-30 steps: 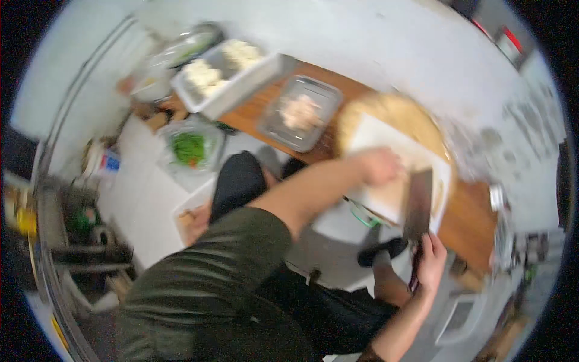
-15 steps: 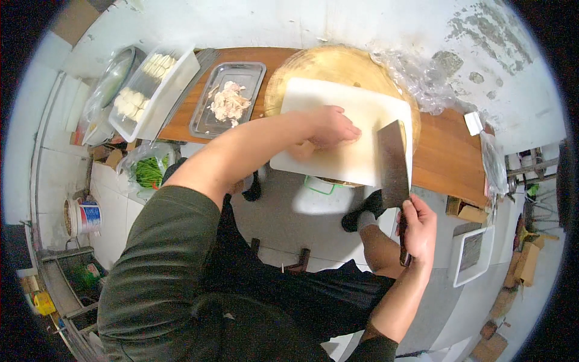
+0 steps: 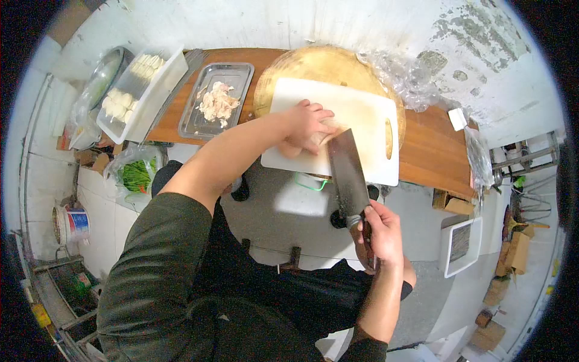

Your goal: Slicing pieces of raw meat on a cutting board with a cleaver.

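Observation:
My right hand [image 3: 383, 232] grips a cleaver [image 3: 348, 172] by its dark handle. The wide blade points away from me, and its tip is over the white cutting board [image 3: 362, 108], close to the fingertips of my other hand. My left hand [image 3: 307, 125] presses down on a piece of pale raw meat [image 3: 289, 149] on the board, fingers curled over it; most of the meat is hidden under the palm. Beneath the board lies a round wooden chopping block [image 3: 277, 72]. To the left, a clear tray [image 3: 246, 77] holds a heap of cut pale meat [image 3: 218, 102].
Left of the tray, a white tub [image 3: 148, 114] holds pale pieces in rows. A bag of green vegetables [image 3: 137, 175] is below the wooden table [image 3: 434, 145]. Crumpled clear plastic [image 3: 407, 84] lies against the wall. A white basin [image 3: 463, 247] sits on the floor at right.
My right hand has brought the cleaver left, from the board's right side to beside my left hand. My left hand has shifted slightly on the meat. The whole view has moved a little.

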The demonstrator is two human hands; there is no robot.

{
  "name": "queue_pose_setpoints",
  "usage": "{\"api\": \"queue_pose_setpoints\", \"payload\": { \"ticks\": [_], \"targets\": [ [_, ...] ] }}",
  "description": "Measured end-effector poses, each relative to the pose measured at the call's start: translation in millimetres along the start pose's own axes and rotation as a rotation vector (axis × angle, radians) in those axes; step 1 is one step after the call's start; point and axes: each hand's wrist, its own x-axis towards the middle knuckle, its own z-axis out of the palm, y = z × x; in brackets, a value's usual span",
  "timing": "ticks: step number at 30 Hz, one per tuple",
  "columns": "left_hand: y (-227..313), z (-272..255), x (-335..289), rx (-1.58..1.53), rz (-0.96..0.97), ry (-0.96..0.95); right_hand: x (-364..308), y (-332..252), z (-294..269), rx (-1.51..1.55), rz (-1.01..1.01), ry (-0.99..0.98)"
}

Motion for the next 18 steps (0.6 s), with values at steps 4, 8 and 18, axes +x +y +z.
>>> {"api": "queue_pose_setpoints", "payload": {
  "ticks": [4,8,18],
  "targets": [
    [-6.1,-0.8,-3.1,-0.075,0.016,0.026,7.1,6.1,12.7,0.032,-0.005,-0.017],
    [-8.3,1.9,0.7,-0.114,0.038,-0.011,6.8,-2.9,17.6,0.032,-0.015,-0.022],
    [-14.1,29.4,-15.0,-0.283,-0.115,0.160,11.9,-10.2,22.4,-0.157,0.049,0.000]
  ]
}}
